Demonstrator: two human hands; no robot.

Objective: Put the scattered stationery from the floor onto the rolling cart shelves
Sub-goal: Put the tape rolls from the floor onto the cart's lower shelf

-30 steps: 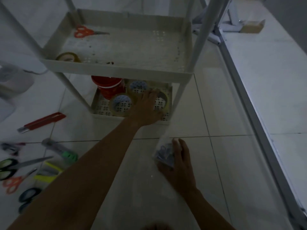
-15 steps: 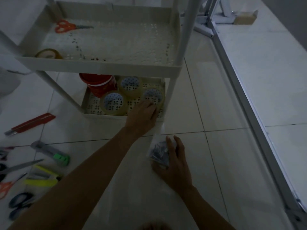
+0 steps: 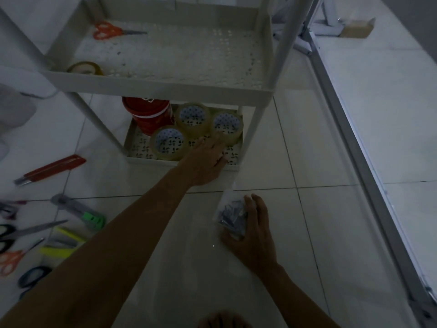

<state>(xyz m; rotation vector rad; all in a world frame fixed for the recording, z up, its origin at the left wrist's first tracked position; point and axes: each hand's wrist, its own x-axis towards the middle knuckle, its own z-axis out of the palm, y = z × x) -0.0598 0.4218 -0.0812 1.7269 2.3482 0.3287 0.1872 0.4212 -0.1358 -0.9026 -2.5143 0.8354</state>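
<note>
Right hand: fingers curled round a small clear bag of dark clips, low over the floor; whether the bag rests on the tiles cannot be determined. Far left of this hand, beyond the left forearm, black scissors, a grey cutter and a red cutter lie on the floor. Left hand: ahead of the right hand, reaching over the bottom shelf rim; fingers straight, fingertips touching the right tape roll; a second tape roll, a third tape roll and a red tub stand left of that hand. Above and beyond it, the upper shelf holds orange scissors and a brown tape roll.
</note>
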